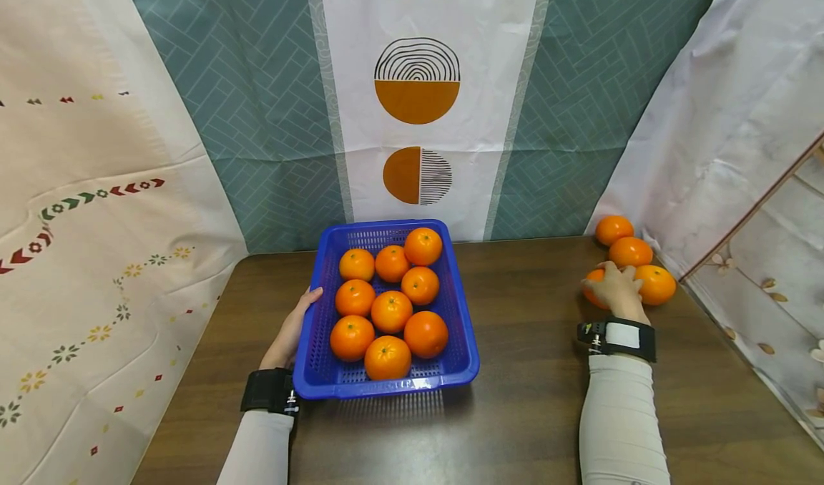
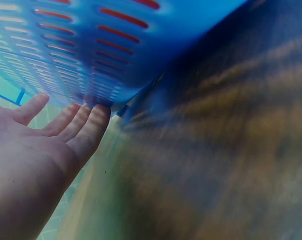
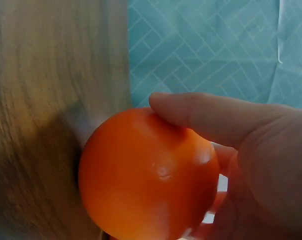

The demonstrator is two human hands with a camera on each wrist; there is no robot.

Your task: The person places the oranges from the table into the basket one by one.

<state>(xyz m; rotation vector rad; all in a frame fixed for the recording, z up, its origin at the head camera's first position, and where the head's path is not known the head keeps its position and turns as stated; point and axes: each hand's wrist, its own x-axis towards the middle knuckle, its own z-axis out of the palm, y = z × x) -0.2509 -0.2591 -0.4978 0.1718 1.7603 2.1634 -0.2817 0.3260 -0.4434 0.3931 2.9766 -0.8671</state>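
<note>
A blue plastic basket point(image 1: 466, 327) with slotted sides stands on the wooden table, holding several oranges point(image 1: 391, 312). My left hand point(image 1: 292, 331) touches the basket's left side. Its fingers point(image 2: 86, 130) look nearly straight against the slotted wall in the left wrist view. Over at the table's right side, my right hand point(image 1: 619, 290) grips an orange point(image 3: 146, 175). The thumb lies over the top of that orange, and the other fingers are partly hidden behind it. Three more oranges sit close by: one right of the hand point(image 1: 656, 285) and two behind it point(image 1: 629, 252).
A green and white patterned cloth point(image 1: 277, 113) hangs along the table's back edge. White cloth point(image 1: 740, 149) borders the right side, and an embroidered cream cloth point(image 1: 109, 256) the left. Bare brown tabletop point(image 1: 521, 313) lies between the basket and the right-hand oranges.
</note>
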